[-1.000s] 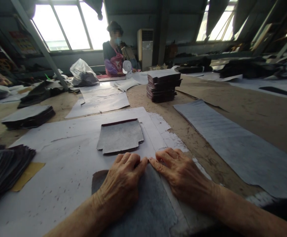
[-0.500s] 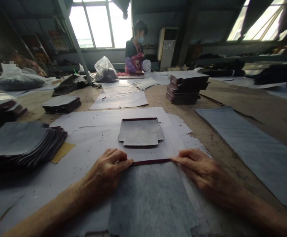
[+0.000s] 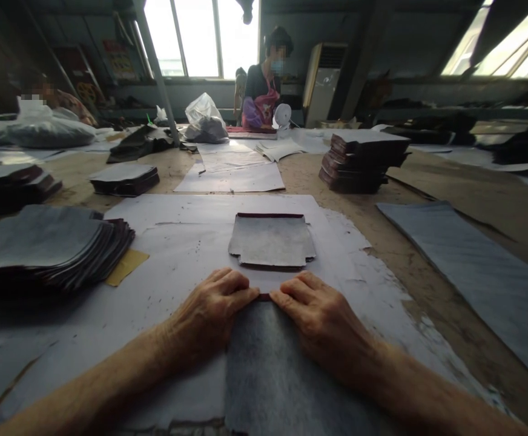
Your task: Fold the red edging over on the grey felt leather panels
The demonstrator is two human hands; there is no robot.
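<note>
A grey sheet of backed material [image 3: 268,369] lies flat before me, its far edge turned over into a narrow dark-red strip [image 3: 264,297]. My left hand [image 3: 216,309] is closed at the left part of that strip, thumb and fingers pinching it. From the right, my right hand [image 3: 321,321] grips the same strip, its fingertips a short gap from the left ones. Most of the strip is hidden under both hands. Just beyond them lies a smaller stack of notched grey pieces [image 3: 270,240] with a dark-red far edge.
White paper [image 3: 186,278] covers the work surface. Left stands a fanned stack of grey pieces [image 3: 37,242] beside a yellow scrap [image 3: 128,266]. A tall stack [image 3: 364,163] and a long grey sheet [image 3: 473,278] lie right. Across the table sits a person [image 3: 261,91].
My right hand has slid left along the dark-red strip, close to my left hand, which stays at its left part. The view has shifted slightly.
</note>
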